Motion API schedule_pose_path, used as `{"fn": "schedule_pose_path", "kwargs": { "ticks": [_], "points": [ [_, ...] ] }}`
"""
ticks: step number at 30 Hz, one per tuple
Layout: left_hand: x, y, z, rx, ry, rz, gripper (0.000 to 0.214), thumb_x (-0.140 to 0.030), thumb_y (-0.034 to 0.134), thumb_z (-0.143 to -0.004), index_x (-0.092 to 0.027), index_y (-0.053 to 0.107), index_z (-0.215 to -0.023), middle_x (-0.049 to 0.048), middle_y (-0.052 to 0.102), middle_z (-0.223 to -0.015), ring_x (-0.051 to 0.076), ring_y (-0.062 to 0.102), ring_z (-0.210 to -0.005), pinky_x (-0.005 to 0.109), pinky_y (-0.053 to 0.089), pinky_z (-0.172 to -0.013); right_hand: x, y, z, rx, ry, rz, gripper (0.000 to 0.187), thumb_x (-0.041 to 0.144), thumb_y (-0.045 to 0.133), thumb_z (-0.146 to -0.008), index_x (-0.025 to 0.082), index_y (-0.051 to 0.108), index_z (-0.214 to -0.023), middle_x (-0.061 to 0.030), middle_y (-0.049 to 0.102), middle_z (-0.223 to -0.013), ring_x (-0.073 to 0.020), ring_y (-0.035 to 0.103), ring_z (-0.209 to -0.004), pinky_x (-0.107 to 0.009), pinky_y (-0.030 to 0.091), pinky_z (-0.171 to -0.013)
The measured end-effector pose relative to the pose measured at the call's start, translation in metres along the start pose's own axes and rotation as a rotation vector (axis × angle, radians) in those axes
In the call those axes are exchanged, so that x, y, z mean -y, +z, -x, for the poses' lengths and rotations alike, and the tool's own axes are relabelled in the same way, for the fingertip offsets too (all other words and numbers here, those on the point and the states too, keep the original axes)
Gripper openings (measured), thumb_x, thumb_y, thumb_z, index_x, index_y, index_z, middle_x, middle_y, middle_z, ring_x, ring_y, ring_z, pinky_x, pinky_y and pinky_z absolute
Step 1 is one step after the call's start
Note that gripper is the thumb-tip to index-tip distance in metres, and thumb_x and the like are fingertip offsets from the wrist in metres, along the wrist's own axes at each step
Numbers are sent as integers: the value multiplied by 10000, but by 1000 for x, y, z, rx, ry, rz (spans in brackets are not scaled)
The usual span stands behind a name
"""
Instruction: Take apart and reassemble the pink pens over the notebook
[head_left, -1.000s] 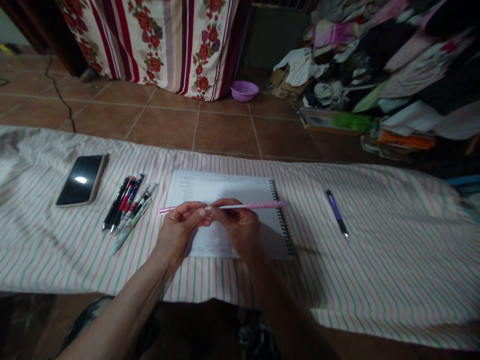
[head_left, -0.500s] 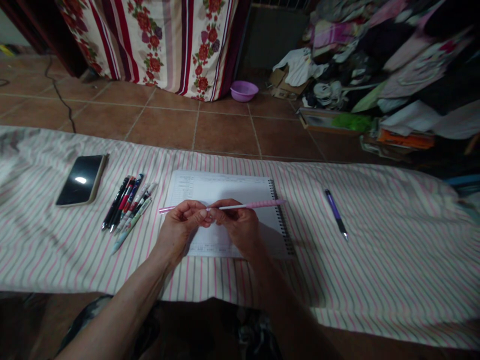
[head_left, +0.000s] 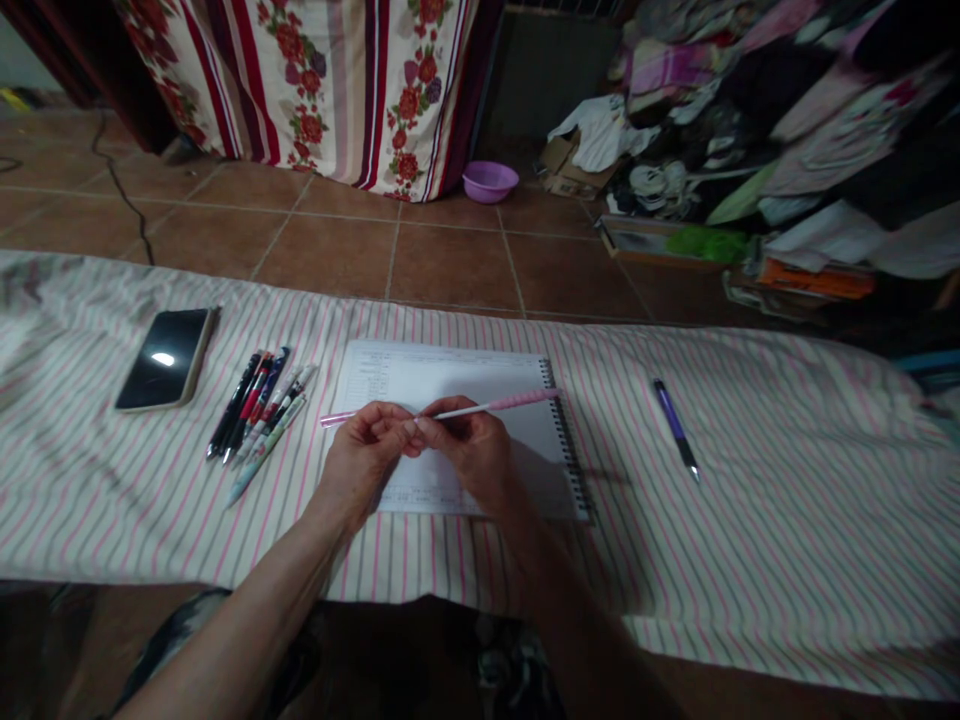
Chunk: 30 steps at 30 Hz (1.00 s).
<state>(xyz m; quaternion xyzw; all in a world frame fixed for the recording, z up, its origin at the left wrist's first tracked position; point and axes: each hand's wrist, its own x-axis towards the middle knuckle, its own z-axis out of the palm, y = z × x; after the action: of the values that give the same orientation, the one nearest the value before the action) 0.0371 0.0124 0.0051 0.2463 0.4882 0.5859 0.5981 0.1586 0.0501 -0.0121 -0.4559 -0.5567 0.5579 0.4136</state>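
Both my hands meet above an open spiral notebook (head_left: 480, 375), pinching a slim pink-and-white pen (head_left: 523, 398) that lies roughly level. My left hand (head_left: 367, 445) is closed round its left part, where a shiny pink end sticks out past the fingers. My right hand (head_left: 476, 450) grips near the middle, with a white shaft and a pink ribbed grip reaching out to the right. Thumbs and fingertips touch, hiding the pen's middle, so I cannot tell whether it is one piece there. Printed text shows along the page's left and lower edges.
Several pens (head_left: 259, 415) lie in a bunch left of the notebook, beside a dark-screened phone (head_left: 166, 360). A purple-and-black pen (head_left: 675, 430) lies to the right. Striped cloth (head_left: 787, 500) covers the surface. Beyond are a tiled floor, a purple basin (head_left: 490, 182) and piled clothes (head_left: 675, 80).
The pen's right end has tilted up a little and shifted slightly left. Both hands keep their grip in nearly the same place.
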Motion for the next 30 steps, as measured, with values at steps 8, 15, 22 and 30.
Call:
{"fn": "schedule_pose_path", "kwargs": {
  "ticks": [8,15,22,30],
  "points": [
    [-2,1,-1,-26,10,-49,186,-213,760,-584,-143,604,-656,2,647,-567,107,580,-529,245,461,-582,1,1,1,-2,2,-11,109,279,645,-696,199,590,-746,22,666,-589,-133,654,-554,-223,541,-541],
    [-1,2,2,-2,-16,-132,177,-260,707,-645,-154,604,-742,8,643,-584,128,584,-545,257,460,-580,3,2,1,-56,-19,36,115,286,639,-693,191,593,-736,11,654,-591,-129,631,-538,-217,511,-517],
    [-15,-38,-3,-218,644,-1136,109,-256,594,-750,-221,684,-798,62,666,-808,236,566,-787,374,417,-761,3,-3,-5,-219,-53,126,146,318,645,-683,180,603,-706,25,588,-526,-100,550,-478,-191,443,-466],
    [-13,-74,-17,-111,786,-1525,183,-238,543,-795,-224,698,-892,96,650,-877,272,524,-836,419,404,-776,1,0,-5,-207,-54,145,145,325,635,-698,185,603,-718,18,599,-560,-112,575,-513,-207,457,-506]
  ]
}}
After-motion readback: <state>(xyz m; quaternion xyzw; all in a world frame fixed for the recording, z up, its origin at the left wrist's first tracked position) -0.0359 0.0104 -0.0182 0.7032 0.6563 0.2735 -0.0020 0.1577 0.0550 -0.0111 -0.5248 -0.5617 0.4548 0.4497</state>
